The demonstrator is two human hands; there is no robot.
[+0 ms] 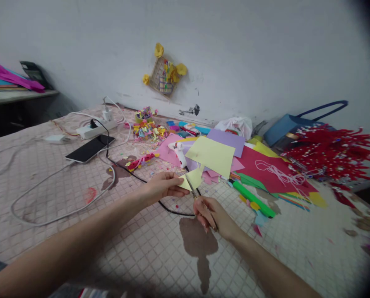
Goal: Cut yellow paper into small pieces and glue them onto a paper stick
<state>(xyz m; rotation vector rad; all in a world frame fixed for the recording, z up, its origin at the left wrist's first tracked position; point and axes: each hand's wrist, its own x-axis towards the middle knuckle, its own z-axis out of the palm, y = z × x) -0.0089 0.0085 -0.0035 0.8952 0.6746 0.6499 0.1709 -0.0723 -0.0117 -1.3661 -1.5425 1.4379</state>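
My left hand (165, 186) pinches a small piece of pale yellow paper (195, 178) between thumb and fingers. Closed around the handles of a pair of scissors (191, 186) is my right hand (210, 215), just to the right and nearer to me. The scissor blades lie at the paper, close to my left fingertips. Beyond the hands, a white glue gun (179, 154) rests beside a larger pale yellow sheet (211, 155). A black cable (172, 212) passes beneath the hands.
A phone (90, 149), a power strip (94, 129) and white cables are at the left. Paper scraps (149, 130) lie at the back. Purple and red sheets (259, 165), a green marker-like object (253, 198), red beaded decorations (330, 155) and a blue bag (284, 128) are at the right.
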